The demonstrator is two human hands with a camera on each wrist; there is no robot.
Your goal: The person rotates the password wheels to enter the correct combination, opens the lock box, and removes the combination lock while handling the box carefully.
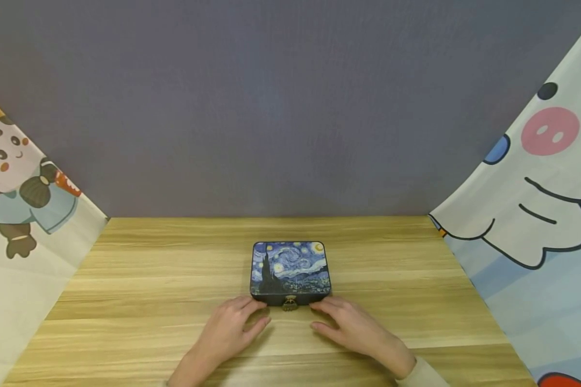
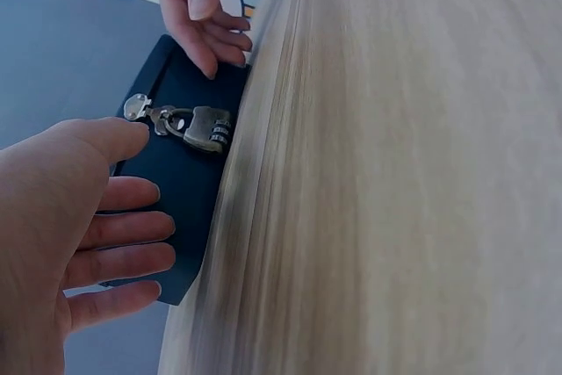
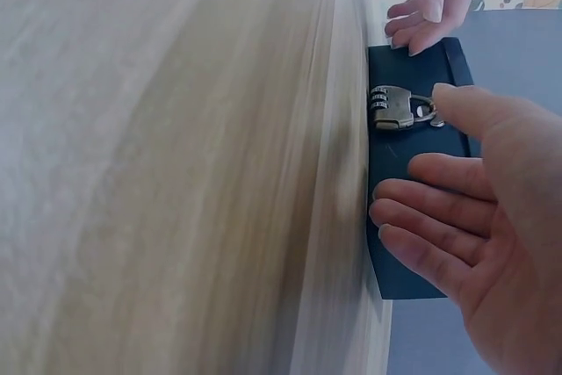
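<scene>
A dark box (image 1: 290,269) with a swirling blue-and-yellow night-sky painting on its lid lies closed on the table. A bronze-coloured combination padlock (image 2: 209,128) hangs from the metal clasp (image 2: 138,107) on its front side. My left hand (image 1: 233,325) is at the box's front left corner, its fingers loosely extended. At the front right corner is my right hand (image 1: 351,328), relaxed in the same way, fingertips right at the front side. Neither hand grips anything. In the right wrist view the padlock (image 3: 392,108) shows its number dials, between both hands.
The wood-grain table (image 1: 174,258) extends around the box. A grey panel (image 1: 271,107) rises behind it. Cartoon-printed cloths hang at the left (image 1: 34,231) and right (image 1: 528,226) sides.
</scene>
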